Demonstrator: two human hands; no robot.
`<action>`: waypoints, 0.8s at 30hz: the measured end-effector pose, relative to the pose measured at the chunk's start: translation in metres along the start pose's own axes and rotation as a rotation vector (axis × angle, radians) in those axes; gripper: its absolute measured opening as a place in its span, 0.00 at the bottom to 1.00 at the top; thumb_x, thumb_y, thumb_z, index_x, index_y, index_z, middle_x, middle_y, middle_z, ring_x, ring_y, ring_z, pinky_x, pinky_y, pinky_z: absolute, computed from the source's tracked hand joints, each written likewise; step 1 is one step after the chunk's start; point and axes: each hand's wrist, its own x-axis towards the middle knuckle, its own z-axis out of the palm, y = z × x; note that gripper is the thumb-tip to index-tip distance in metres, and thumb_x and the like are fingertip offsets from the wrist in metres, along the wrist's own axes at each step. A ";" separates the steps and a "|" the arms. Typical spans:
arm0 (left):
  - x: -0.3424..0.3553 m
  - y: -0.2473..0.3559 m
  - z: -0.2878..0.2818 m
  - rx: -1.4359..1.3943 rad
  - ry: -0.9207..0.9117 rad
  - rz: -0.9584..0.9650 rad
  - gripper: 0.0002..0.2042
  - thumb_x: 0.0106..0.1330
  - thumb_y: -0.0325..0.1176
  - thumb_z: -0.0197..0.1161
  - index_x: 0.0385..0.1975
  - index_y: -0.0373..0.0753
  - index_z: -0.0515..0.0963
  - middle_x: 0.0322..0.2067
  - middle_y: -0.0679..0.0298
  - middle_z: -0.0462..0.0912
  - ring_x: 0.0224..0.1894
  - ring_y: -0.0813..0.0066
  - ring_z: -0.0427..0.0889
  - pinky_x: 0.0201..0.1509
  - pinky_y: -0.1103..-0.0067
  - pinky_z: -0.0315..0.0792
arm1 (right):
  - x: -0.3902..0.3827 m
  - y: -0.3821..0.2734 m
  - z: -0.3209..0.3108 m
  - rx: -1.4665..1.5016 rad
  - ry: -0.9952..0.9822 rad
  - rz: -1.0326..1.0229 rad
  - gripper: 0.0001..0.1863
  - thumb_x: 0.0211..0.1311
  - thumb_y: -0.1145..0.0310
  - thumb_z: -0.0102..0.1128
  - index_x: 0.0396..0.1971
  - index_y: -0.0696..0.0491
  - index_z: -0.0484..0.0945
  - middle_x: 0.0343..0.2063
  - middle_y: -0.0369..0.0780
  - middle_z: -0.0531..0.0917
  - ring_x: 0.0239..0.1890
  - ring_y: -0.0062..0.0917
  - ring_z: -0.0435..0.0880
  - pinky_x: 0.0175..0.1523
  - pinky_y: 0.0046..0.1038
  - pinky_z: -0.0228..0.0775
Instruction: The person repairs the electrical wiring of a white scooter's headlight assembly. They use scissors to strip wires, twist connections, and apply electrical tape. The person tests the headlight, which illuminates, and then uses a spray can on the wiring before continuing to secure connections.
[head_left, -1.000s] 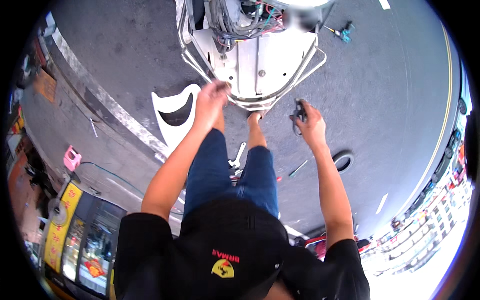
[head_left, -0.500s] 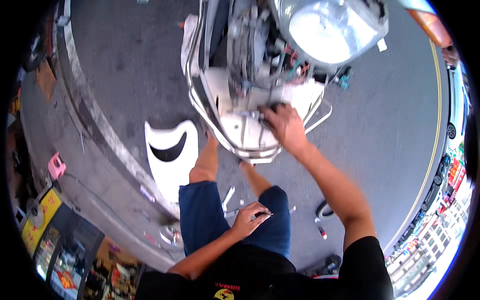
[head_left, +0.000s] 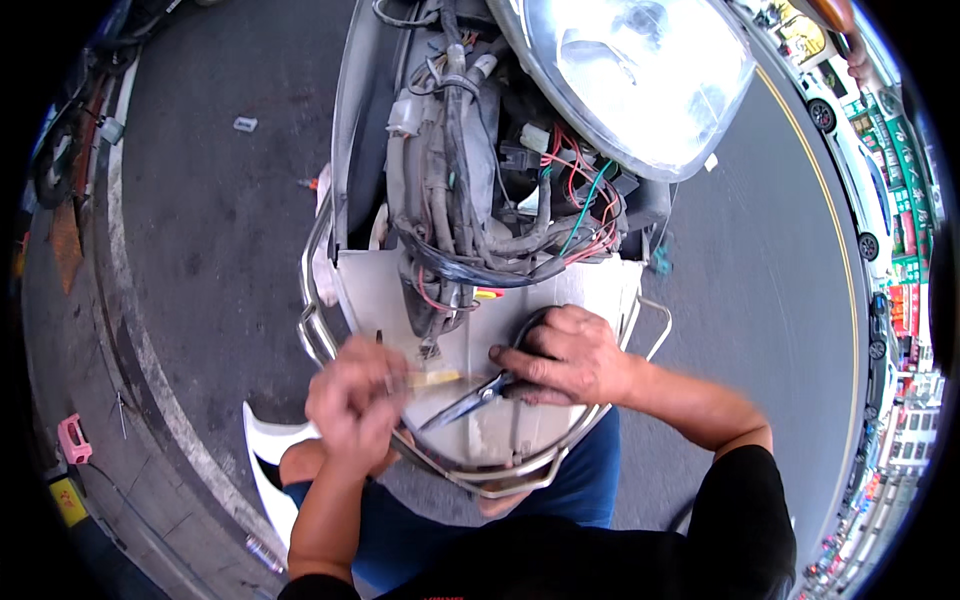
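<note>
My right hand (head_left: 575, 360) is closed around the dark handles of a pair of scissors (head_left: 487, 393). Their blades point down and left over the white front panel (head_left: 365, 283) of a scooter. To the left, my left hand (head_left: 355, 395) is blurred by motion, its fingers drawn together. A thin dark tip shows above those fingers, but what they hold is unclear. Between the hands is a short yellowish strip (head_left: 436, 378); whether it is held does not show. Bundled wires (head_left: 455, 200) run down the opened scooter front towards the hands, beside a large headlight (head_left: 640, 80).
A metal guard rail (head_left: 498, 490) curves around the panel's near edge. A white curved body panel (head_left: 262, 445) lies on the ground by my leg. Further left are a pink object (head_left: 74, 438) and a kerb line; parked cars (head_left: 862, 200) stand across the road at right.
My left hand has moved from beside my thigh up to the front panel. My right hand has come nearer with the scissors now plain in it. I am closer to the scooter, leaning in.
</note>
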 end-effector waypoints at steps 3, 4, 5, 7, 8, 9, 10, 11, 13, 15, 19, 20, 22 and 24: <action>-0.007 0.007 0.004 0.166 -0.059 0.151 0.07 0.54 0.24 0.70 0.29 0.34 0.78 0.25 0.57 0.83 0.30 0.64 0.84 0.34 0.75 0.76 | -0.001 0.003 0.017 -0.031 0.153 -0.064 0.22 0.47 0.59 0.72 0.45 0.48 0.84 0.31 0.35 0.79 0.31 0.27 0.78 0.34 0.28 0.70; -0.012 0.006 0.003 0.167 -0.039 0.178 0.07 0.55 0.24 0.69 0.30 0.33 0.77 0.26 0.57 0.83 0.32 0.64 0.84 0.36 0.75 0.77 | 0.001 0.002 0.014 -0.065 0.181 -0.110 0.22 0.47 0.59 0.72 0.45 0.48 0.84 0.31 0.35 0.79 0.31 0.27 0.78 0.34 0.28 0.70; -0.020 0.004 0.002 0.171 -0.018 0.200 0.07 0.56 0.24 0.69 0.32 0.32 0.77 0.27 0.56 0.83 0.33 0.63 0.84 0.37 0.74 0.77 | 0.002 0.001 0.012 -0.126 0.204 -0.123 0.23 0.47 0.60 0.72 0.46 0.48 0.82 0.33 0.35 0.79 0.33 0.27 0.78 0.36 0.29 0.70; -0.042 0.010 0.003 -0.029 0.106 0.041 0.07 0.59 0.21 0.67 0.35 0.30 0.76 0.36 0.55 0.82 0.39 0.66 0.83 0.43 0.74 0.78 | 0.003 0.001 0.017 -0.147 0.251 -0.121 0.20 0.47 0.63 0.72 0.43 0.48 0.80 0.38 0.36 0.79 0.36 0.29 0.78 0.40 0.31 0.71; -0.054 0.005 0.007 -0.049 0.164 0.045 0.07 0.60 0.20 0.65 0.35 0.30 0.76 0.37 0.55 0.82 0.39 0.68 0.83 0.44 0.75 0.77 | -0.004 -0.002 0.023 -0.129 0.295 -0.098 0.21 0.46 0.64 0.72 0.42 0.49 0.80 0.38 0.36 0.79 0.36 0.30 0.78 0.40 0.31 0.71; -0.056 0.007 0.009 -0.058 0.217 0.058 0.06 0.60 0.19 0.64 0.35 0.30 0.76 0.38 0.56 0.81 0.39 0.69 0.82 0.45 0.75 0.77 | -0.005 -0.002 0.027 -0.105 0.352 -0.080 0.21 0.45 0.64 0.73 0.42 0.49 0.80 0.38 0.37 0.79 0.36 0.31 0.78 0.41 0.32 0.71; -0.050 0.020 0.012 0.238 0.198 0.051 0.06 0.61 0.17 0.61 0.36 0.29 0.75 0.37 0.56 0.81 0.39 0.70 0.81 0.45 0.77 0.76 | -0.003 -0.005 0.023 -0.056 0.394 -0.056 0.21 0.45 0.64 0.73 0.42 0.49 0.80 0.38 0.37 0.79 0.37 0.32 0.78 0.41 0.33 0.71; -0.038 0.026 0.021 0.140 0.223 0.000 0.05 0.62 0.18 0.60 0.37 0.29 0.75 0.37 0.57 0.80 0.38 0.71 0.81 0.43 0.78 0.75 | 0.002 -0.007 0.017 -0.005 0.434 -0.030 0.21 0.44 0.64 0.74 0.42 0.50 0.80 0.38 0.38 0.79 0.38 0.33 0.78 0.42 0.34 0.71; -0.011 0.043 0.042 -0.201 0.234 -0.039 0.06 0.63 0.20 0.62 0.38 0.29 0.76 0.38 0.58 0.80 0.38 0.71 0.81 0.42 0.77 0.75 | 0.017 -0.012 -0.015 0.063 0.464 -0.088 0.24 0.45 0.64 0.75 0.45 0.51 0.79 0.40 0.40 0.79 0.40 0.36 0.78 0.43 0.35 0.72; 0.004 0.063 0.057 -0.408 0.213 -0.011 0.07 0.64 0.23 0.63 0.39 0.30 0.76 0.38 0.58 0.80 0.38 0.72 0.80 0.43 0.75 0.75 | 0.032 -0.020 -0.025 0.294 0.527 -0.175 0.29 0.45 0.63 0.78 0.48 0.56 0.77 0.42 0.44 0.80 0.41 0.36 0.80 0.47 0.33 0.74; 0.005 0.056 0.087 -0.628 0.185 -0.133 0.08 0.67 0.29 0.63 0.41 0.34 0.77 0.40 0.61 0.80 0.40 0.72 0.80 0.45 0.73 0.74 | 0.039 -0.015 0.002 0.594 0.635 -0.174 0.26 0.49 0.71 0.74 0.49 0.59 0.76 0.44 0.45 0.81 0.46 0.35 0.80 0.52 0.34 0.73; 0.010 0.064 0.088 -0.654 0.159 -0.174 0.08 0.68 0.30 0.64 0.41 0.34 0.76 0.40 0.62 0.81 0.40 0.73 0.81 0.45 0.74 0.74 | 0.042 -0.018 0.001 0.640 0.694 -0.112 0.22 0.49 0.72 0.73 0.45 0.60 0.78 0.42 0.45 0.81 0.46 0.34 0.80 0.50 0.32 0.73; 0.020 0.070 0.091 -0.683 0.122 -0.197 0.08 0.68 0.30 0.64 0.42 0.36 0.76 0.39 0.63 0.81 0.41 0.74 0.81 0.45 0.74 0.75 | 0.050 -0.012 -0.009 0.684 0.749 -0.130 0.17 0.52 0.73 0.70 0.42 0.59 0.79 0.39 0.43 0.81 0.41 0.31 0.80 0.47 0.30 0.72; 0.033 0.067 0.083 -0.699 0.020 -0.156 0.07 0.69 0.29 0.63 0.42 0.36 0.77 0.40 0.63 0.83 0.42 0.73 0.82 0.46 0.73 0.77 | 0.055 -0.012 -0.016 0.741 0.777 -0.107 0.13 0.54 0.75 0.67 0.39 0.59 0.79 0.38 0.42 0.81 0.37 0.29 0.79 0.45 0.29 0.72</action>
